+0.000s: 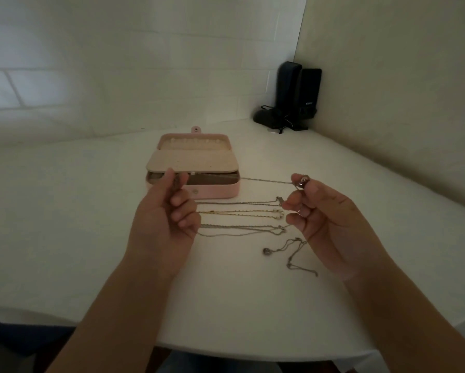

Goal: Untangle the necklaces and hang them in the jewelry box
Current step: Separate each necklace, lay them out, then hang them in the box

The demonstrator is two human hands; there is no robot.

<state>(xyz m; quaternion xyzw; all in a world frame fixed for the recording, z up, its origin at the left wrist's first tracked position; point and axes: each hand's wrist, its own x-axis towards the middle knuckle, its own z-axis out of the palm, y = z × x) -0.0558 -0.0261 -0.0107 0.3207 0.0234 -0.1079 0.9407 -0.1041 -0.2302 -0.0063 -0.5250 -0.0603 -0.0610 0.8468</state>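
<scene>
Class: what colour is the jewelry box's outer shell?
Pink, seen in the head view: box.

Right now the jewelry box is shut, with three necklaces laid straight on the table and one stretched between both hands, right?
Not quite: the head view shows the jewelry box open. The necklaces and both hands, left and right, are as you say.
</scene>
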